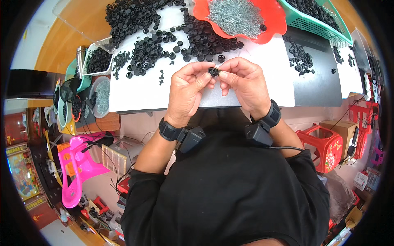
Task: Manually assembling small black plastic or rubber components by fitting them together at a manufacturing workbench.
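Head view: near the upper centre of the frame, I hold a small black part [213, 72] between both hands, just above the near edge of the white-covered surface [152, 95]. My left hand [189, 88] pinches it from the left with thumb and forefinger, and my right hand [246, 84] grips its right side the same way. It is too small and too covered by my fingertips for me to tell whether it is one piece or several joined.

Beyond my hands, loose black round caps [207, 43] spread across the top centre and upper left. Beside them, at the top, a red scalloped dish [278, 28] holds a heap of thin silvery metal pieces [236, 18]. A green basket [292, 18] of dark parts stands at the upper right; below it, more small black pieces [301, 59] lie on a dark grey panel [316, 88]. At the upper left sit a white basket [86, 65] with black parts and a round tub [94, 88] with silvery pieces. Black bands [171, 131] circle my wrists.
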The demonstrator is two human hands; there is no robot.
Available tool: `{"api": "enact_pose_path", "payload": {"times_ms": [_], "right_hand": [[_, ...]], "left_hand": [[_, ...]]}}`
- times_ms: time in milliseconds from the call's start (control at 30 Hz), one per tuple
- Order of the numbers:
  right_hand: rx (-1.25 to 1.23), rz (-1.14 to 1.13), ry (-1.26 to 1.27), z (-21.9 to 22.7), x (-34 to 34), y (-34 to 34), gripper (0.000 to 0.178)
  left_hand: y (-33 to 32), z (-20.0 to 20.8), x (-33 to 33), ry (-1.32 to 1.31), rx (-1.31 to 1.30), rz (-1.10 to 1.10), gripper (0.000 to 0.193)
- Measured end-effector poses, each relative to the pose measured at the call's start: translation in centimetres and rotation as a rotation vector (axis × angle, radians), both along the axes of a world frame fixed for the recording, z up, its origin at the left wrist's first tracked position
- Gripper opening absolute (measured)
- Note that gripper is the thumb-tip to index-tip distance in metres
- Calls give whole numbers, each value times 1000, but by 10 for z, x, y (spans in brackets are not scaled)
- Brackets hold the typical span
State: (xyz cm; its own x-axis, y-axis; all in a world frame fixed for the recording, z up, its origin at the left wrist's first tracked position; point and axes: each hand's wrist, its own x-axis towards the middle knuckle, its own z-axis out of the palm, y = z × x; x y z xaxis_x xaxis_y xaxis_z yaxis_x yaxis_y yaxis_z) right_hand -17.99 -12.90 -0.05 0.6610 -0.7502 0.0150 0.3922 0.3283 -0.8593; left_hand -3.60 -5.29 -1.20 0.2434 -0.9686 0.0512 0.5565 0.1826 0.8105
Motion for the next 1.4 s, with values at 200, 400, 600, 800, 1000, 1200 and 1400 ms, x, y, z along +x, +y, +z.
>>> {"api": "enact_pose_path", "payload": {"times_ms": [200,400,600,800,1000,1200,1400], "right_hand": [[-62,-26,35,1,1,2,9],[-73,-26,54,3,2,4,9],[58,10,7,6,3,4,7],[204,69,-76,2,2,5,7],[224,100,-15,4,0,2,7],[188,103,29,7,2,-1,4],[177,140,78,9,2,-7,4]], "left_hand": [[1,-3,1,0,-11,-11,21],[2,-2,2,7,-6,-25,26],[1,-2,2,57,-37,-12,21],[2,-2,0,34,-39,2,21],[2,-1,-5,-54,-58,69,19],[1,-1,-7,-202,-81,134,17],[1,-1,-8,-257,-71,158,20]]}}
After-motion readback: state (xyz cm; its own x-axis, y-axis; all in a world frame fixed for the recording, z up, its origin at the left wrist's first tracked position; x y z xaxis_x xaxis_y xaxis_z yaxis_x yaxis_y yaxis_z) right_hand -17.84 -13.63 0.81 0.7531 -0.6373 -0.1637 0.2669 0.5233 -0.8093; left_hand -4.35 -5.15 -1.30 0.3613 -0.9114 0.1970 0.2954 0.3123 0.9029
